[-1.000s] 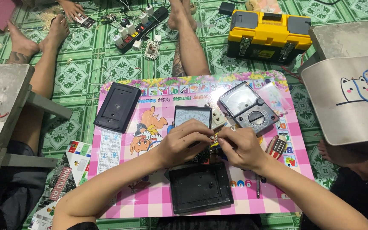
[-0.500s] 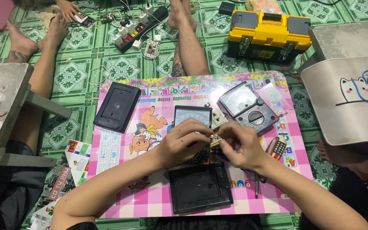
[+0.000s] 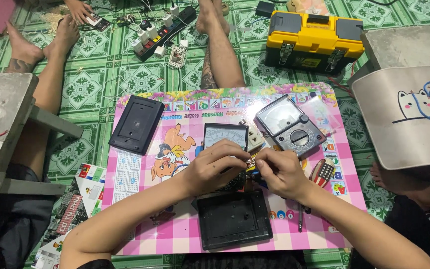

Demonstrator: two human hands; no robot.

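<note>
A: Little has moved since the earlier frames; both hands stay together mid-worktop [image 3: 140, 234].

B: Why so close?

A: The left hand [image 3: 215, 167] steadies the meter [image 3: 225, 139] while the right hand [image 3: 279, 172] works at a small part [image 3: 251, 160] (too tiny to identify). Fingers of both are pinched narrow on it, above the black cover [image 3: 234, 219].

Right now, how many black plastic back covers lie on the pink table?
2: one black cover at the table's far left, one black cover at the near edge below both hands. Others may be hidden under the hands.
</note>
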